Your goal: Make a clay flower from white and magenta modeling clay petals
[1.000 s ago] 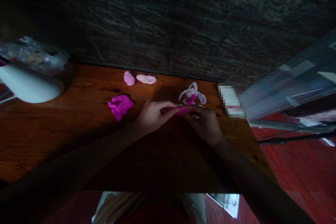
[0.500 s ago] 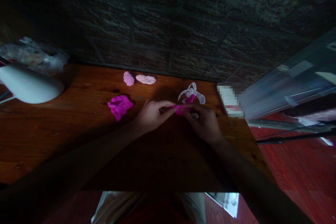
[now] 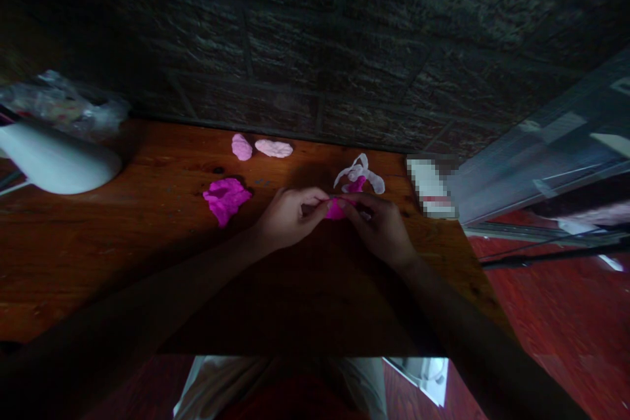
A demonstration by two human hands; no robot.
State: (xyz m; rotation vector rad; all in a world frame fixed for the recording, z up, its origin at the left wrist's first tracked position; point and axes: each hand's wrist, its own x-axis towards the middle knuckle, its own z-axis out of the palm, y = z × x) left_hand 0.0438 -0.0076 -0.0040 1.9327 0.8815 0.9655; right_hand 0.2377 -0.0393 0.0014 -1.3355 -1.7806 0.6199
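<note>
Between my two hands is a small flattened piece of magenta modelling clay (image 3: 335, 209). My left hand (image 3: 291, 215) pinches its left side with thumb and fingers closed. On the other side my right hand (image 3: 381, 226) pinches it the same way, fingertips close to those of the left. Just beyond the right hand lies a shape of white strips with a magenta part (image 3: 355, 174), partly hidden by the fingers. A larger crumpled magenta clay lump (image 3: 226, 200) rests left of my left hand. Two pale pink clay lumps, one rounder (image 3: 241, 147) and one longer (image 3: 273, 148), lie farther back.
The wooden table (image 3: 123, 236) ends at a dark stone-patterned wall (image 3: 295, 46). At left stand a white conical object (image 3: 63, 157) and a crumpled clear plastic bag (image 3: 73, 108). A blurred white box (image 3: 432, 188) sits at right by a glass panel (image 3: 522, 151).
The magenta piece between my fingertips now shows more of its flat face, hanging a little lower. Both hands stay in nearly the same place.
</note>
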